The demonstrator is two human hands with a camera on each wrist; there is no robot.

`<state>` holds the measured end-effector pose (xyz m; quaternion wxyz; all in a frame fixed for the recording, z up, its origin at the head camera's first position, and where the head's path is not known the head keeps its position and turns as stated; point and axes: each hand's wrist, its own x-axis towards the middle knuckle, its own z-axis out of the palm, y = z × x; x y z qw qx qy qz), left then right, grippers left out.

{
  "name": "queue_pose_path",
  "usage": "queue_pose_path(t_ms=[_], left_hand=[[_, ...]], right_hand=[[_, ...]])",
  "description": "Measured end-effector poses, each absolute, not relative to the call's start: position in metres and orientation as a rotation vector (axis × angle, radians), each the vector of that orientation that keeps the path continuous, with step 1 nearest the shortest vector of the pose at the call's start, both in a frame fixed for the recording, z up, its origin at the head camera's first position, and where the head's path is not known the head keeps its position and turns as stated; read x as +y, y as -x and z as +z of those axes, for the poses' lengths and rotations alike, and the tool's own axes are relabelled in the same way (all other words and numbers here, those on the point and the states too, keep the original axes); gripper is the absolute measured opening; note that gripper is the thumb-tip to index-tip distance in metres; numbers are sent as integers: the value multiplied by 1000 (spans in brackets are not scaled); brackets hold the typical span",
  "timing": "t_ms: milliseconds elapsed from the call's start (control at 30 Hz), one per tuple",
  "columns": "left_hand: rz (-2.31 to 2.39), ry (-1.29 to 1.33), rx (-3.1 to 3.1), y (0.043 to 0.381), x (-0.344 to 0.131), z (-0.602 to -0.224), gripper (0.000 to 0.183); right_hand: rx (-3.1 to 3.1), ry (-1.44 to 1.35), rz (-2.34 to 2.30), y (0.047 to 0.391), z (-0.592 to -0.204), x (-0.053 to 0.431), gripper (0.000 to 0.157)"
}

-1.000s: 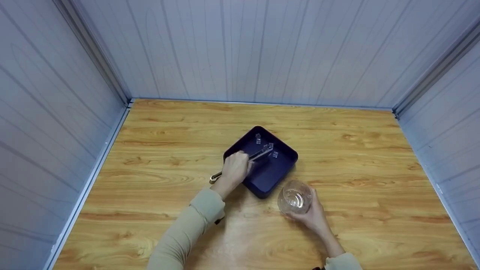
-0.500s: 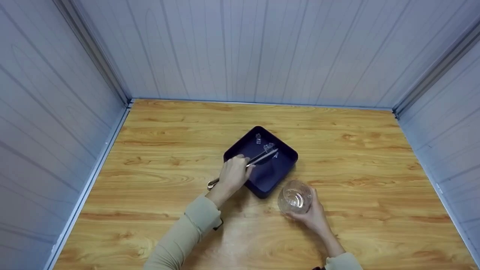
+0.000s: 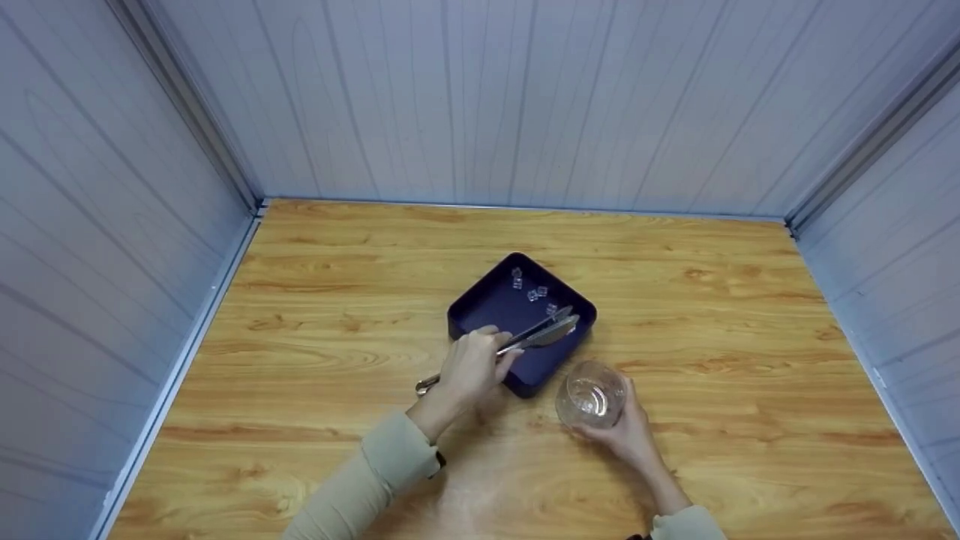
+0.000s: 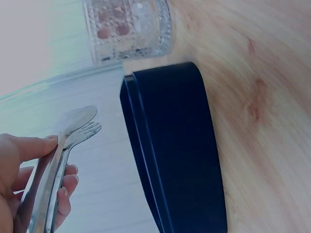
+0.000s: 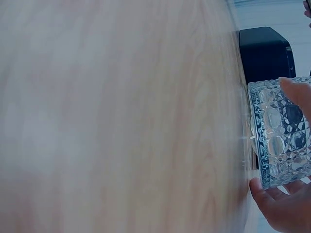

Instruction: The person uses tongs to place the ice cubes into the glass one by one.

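Observation:
My left hand point(image 3: 472, 364) grips metal tongs point(image 3: 536, 335), their tips spread over the right part of a dark blue tray point(image 3: 480, 289). In the left wrist view the tongs point(image 4: 60, 155) show one spoon-shaped end and one fork-shaped end, with thumb and fingers around the arms. Several small clear cubes point(image 3: 537, 293) lie on the tray's floor, and one speck shows close beside the tips. I cannot tell whether the tongs hold a cube. My right hand point(image 3: 619, 431) holds a patterned clear glass point(image 5: 284, 131) around its side, upright on the table just right of the tray.
The wood-grain table point(image 3: 337, 262) is bounded by pale panel walls point(image 3: 480, 105) at the back and on both sides. The tray's raised wall point(image 4: 180, 145) stands between its cubes and the glass.
My left hand and the tongs have shifted toward the tray's right side and nearer me, off the middle cubes, and the tips have spread. The right hand and glass stay in place.

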<state>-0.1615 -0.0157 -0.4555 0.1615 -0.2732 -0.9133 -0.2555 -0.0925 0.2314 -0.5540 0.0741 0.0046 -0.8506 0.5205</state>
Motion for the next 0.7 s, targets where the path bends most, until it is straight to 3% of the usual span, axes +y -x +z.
queue_pose_path(t_ms=[300,700], left_hand=[[-776,866,-2587,147,-15,-452,15],[-791,939,-2599,133,-13,-453,13]], right_hand=[[-2561,-41,1553,83,-519,217,88],[-2556,-35,1546,93,-555,231,94]])
